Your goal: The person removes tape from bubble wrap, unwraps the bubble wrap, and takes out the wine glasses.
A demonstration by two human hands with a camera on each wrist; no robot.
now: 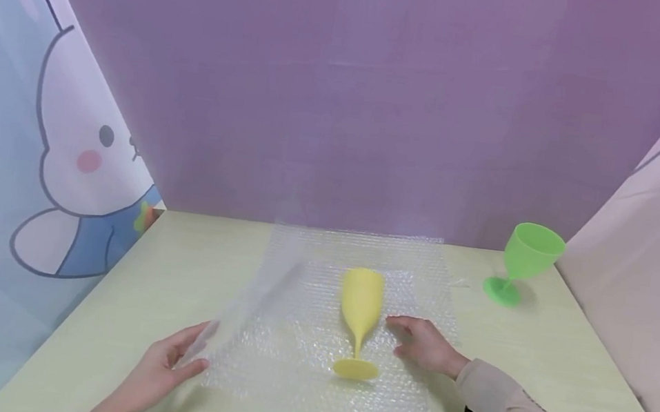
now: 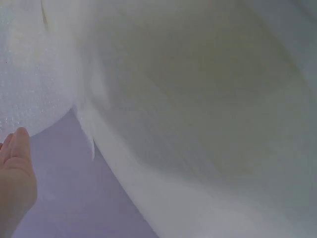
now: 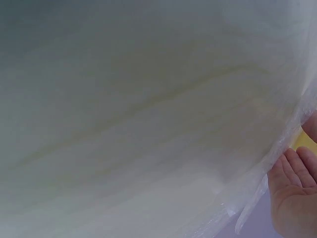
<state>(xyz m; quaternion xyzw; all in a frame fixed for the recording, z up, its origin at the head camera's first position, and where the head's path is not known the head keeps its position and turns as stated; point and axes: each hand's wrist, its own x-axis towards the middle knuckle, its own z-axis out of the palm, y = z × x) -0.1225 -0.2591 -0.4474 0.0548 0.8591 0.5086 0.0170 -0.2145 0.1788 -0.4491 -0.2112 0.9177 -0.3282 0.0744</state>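
Note:
A yellow plastic goblet (image 1: 362,304) lies on its side on a sheet of clear bubble wrap (image 1: 391,409), its bowl toward the back wall and its foot toward me. My left hand (image 1: 161,365) holds the sheet's left edge, which is raised off the table, between thumb and fingers. In the left wrist view, the left hand's fingers (image 2: 21,144) look fairly straight against the wrap. Just right of the goblet, my right hand (image 1: 427,345) is over the sheet with loosely bent fingers, apart from the goblet. The right wrist view shows its fingers beside the wrap's edge.
A green goblet (image 1: 529,253) stands upright at the back right of the pale table (image 1: 539,373). Behind the table rises a purple wall (image 1: 381,101). Cloth panels with cartoon prints (image 1: 79,159) border the left and right sides.

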